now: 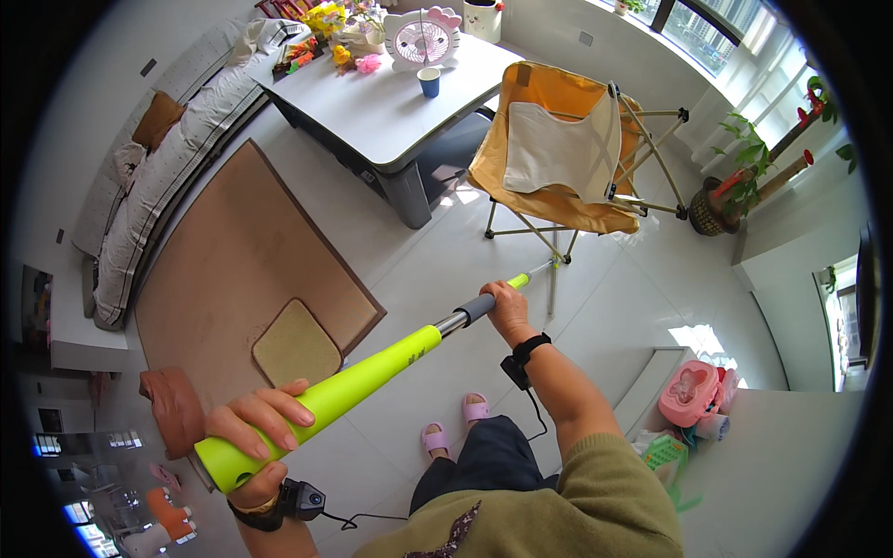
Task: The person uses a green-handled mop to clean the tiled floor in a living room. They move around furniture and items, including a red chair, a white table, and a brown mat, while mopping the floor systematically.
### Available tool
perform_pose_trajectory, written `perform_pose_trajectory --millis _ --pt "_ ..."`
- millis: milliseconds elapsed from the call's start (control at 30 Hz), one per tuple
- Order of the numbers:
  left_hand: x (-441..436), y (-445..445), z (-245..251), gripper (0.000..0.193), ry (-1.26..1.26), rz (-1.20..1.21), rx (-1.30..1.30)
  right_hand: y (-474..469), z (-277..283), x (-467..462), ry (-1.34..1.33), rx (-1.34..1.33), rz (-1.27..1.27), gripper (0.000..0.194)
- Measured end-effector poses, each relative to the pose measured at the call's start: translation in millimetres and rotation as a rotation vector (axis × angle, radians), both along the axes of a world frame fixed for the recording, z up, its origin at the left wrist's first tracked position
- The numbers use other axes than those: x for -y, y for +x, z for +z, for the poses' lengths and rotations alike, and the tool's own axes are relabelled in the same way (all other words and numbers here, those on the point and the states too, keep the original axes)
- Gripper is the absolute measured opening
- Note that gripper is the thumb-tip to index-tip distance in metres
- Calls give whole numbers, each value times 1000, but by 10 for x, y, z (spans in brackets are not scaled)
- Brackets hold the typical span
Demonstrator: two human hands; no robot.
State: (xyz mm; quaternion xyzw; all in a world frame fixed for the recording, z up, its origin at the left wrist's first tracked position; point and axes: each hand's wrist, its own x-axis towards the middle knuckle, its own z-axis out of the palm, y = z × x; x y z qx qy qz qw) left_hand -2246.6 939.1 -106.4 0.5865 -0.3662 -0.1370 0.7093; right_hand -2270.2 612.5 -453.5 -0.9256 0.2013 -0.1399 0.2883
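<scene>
My left hand (261, 436) is wrapped around the thick lime-green end of a long mop-like pole (370, 373). Farther along, my right hand (508, 311) grips the same pole just past its dark grey sleeve. The pole slants away from me to a narrow floor-tool head (554, 289), which looks thin from here; whether it is a mop or a squeegee I cannot tell. That head lies on the glossy tiles beside the feet of a folding camping chair (530, 202) with a mustard fabric seat. A pale cloth panel (558, 150) hangs over the chair.
A white-topped table (328, 87) holds a fan (422, 42), a paper cup (429, 82) and flowers. Left are a brown mat (230, 244), a woven cushion (298, 343) and a sofa (164, 174). A potted plant (713, 209) stands right, near a cabinet bearing a pink container (687, 394).
</scene>
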Motion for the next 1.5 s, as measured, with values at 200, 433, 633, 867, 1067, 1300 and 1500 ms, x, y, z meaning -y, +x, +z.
perform_pose_trajectory --millis 200,433,633,867,1067,1300,1500 --pt "-27 -240 91 30 61 190 3 43 51 102 28 -174 269 19" --pt "-485 -527 521 26 -54 565 159 -268 473 -641 74 -374 610 20" --pt "-1173 -886 945 31 -286 511 130 -651 743 -1420 216 -386 975 16" --pt "-844 -1060 411 34 -14 610 80 54 449 -998 73 -245 768 18" --pt "-1255 -1096 479 32 -55 753 102 108 339 -1600 100 -270 839 19" --pt "-2369 -1257 750 35 -342 661 265 -358 698 -2653 191 -378 1060 11" --pt "-2410 -790 345 33 -243 235 -56 -391 456 -2182 65 -316 732 13"
